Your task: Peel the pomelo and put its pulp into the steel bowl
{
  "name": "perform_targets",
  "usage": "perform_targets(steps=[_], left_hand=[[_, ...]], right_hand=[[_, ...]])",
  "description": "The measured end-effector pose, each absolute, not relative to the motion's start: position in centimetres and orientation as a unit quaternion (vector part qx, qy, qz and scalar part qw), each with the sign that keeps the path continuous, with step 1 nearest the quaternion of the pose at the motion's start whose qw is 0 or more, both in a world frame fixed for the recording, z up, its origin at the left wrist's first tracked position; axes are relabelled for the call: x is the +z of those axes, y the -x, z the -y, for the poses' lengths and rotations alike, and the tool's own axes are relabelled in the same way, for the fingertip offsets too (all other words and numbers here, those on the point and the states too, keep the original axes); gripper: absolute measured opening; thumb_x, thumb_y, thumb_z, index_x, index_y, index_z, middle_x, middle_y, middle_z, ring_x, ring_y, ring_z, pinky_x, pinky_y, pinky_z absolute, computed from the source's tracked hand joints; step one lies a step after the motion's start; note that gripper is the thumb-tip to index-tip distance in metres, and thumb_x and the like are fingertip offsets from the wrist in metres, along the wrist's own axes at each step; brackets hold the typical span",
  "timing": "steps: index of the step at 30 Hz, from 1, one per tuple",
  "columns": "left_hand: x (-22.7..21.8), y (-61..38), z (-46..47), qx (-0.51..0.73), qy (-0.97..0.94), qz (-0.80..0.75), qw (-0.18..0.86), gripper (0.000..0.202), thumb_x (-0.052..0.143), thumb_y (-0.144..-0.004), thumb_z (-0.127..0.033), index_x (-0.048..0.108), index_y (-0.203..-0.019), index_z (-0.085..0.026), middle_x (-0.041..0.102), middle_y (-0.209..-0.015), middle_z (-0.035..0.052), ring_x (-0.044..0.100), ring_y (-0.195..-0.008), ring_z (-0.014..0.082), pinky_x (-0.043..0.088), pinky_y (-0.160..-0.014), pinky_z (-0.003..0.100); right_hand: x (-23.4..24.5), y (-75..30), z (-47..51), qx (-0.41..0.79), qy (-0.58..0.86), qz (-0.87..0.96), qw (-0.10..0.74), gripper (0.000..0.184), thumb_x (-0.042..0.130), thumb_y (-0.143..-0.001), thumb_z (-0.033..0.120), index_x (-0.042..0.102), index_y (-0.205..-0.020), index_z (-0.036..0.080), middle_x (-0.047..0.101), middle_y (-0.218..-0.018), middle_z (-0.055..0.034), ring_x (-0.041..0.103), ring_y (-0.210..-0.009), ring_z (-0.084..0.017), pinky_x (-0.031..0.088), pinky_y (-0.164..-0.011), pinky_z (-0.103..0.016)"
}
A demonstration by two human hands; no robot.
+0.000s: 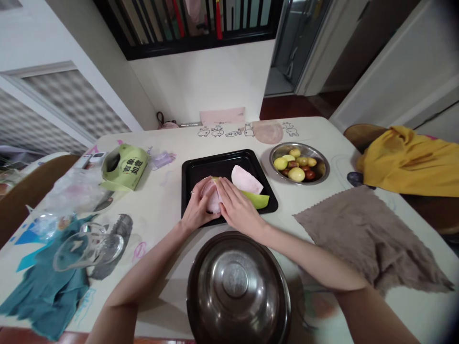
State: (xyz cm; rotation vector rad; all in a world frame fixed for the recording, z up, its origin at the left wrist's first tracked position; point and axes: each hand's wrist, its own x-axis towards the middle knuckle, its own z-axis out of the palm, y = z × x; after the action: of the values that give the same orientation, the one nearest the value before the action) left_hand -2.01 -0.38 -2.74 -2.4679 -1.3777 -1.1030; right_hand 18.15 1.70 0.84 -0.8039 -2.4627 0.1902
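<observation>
Both my hands rest on a pink pomelo piece point(214, 200) lying in a black tray point(201, 169) at the table's middle. My left hand point(198, 204) wraps its left side, a ring on one finger. My right hand point(237, 204) covers its right side, fingers together. Green peel point(256, 199) sticks out from under my right hand. A second pink-white peel piece point(245, 179) lies just behind in the tray.
An empty steel bowl point(238, 286) sits at the near edge. A steel bowl of small fruit point(299, 163) is right of the tray. A brown cloth point(366, 234), a yellow cloth point(409, 160), a glass jug point(89, 246), a teal cloth point(53, 286) and a green box point(125, 167) surround them.
</observation>
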Motion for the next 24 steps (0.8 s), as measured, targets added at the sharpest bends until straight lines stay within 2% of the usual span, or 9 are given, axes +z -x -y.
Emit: perform_targets(steps=[4, 10, 17, 24], left_hand=[[-3.1, 2.0, 0.5, -0.357, 0.810, 0.461, 0.065, 0.092, 0.084, -0.080, -0.040, 0.030, -0.155, -0.033, 0.035, -0.152, 0.0188, 0.050, -0.139, 0.0407, 0.055, -0.106, 0.061], [-3.4, 2.0, 0.6, -0.359, 0.816, 0.448, 0.068, 0.086, 0.081, -0.083, -0.038, 0.030, -0.152, -0.035, 0.036, -0.150, 0.0167, 0.047, -0.142, 0.0405, 0.054, -0.108, 0.063], [-3.6, 1.7, 0.5, -0.358, 0.812, 0.459, 0.047, 0.083, 0.083, -0.081, -0.039, 0.038, -0.150, -0.033, 0.034, -0.152, 0.0169, 0.046, -0.140, 0.0386, 0.052, -0.108, 0.062], [-3.9, 1.6, -0.2, -0.364, 0.820, 0.438, 0.061, 0.081, 0.084, -0.078, -0.034, 0.043, -0.149, -0.031, 0.039, -0.149, 0.0171, 0.048, -0.138, 0.0396, 0.049, -0.108, 0.062]], right_hand=[[0.9, -18.3, -1.7, 0.100, 0.332, 0.900, 0.264, 0.068, 0.042, -0.103, 0.022, 0.017, -0.164, 0.004, 0.032, -0.167, -0.0242, 0.028, -0.158, -0.034, 0.038, -0.125, -0.056], [0.8, -18.2, -1.5, 0.079, 0.344, 0.902, 0.248, 0.062, 0.044, -0.099, 0.016, 0.033, -0.158, 0.001, 0.040, -0.162, -0.0269, 0.039, -0.152, -0.036, 0.045, -0.121, -0.052], [0.3, -18.0, -2.3, 0.073, 0.355, 0.895, 0.260, 0.064, 0.044, -0.093, 0.005, 0.038, -0.156, 0.005, 0.047, -0.158, -0.0236, 0.046, -0.149, -0.034, 0.045, -0.122, -0.051], [-0.1, -18.6, -3.6, 0.084, 0.335, 0.899, 0.270, 0.059, 0.043, -0.093, 0.004, 0.044, -0.152, 0.006, 0.054, -0.153, -0.0222, 0.050, -0.146, -0.032, 0.048, -0.119, -0.050]])
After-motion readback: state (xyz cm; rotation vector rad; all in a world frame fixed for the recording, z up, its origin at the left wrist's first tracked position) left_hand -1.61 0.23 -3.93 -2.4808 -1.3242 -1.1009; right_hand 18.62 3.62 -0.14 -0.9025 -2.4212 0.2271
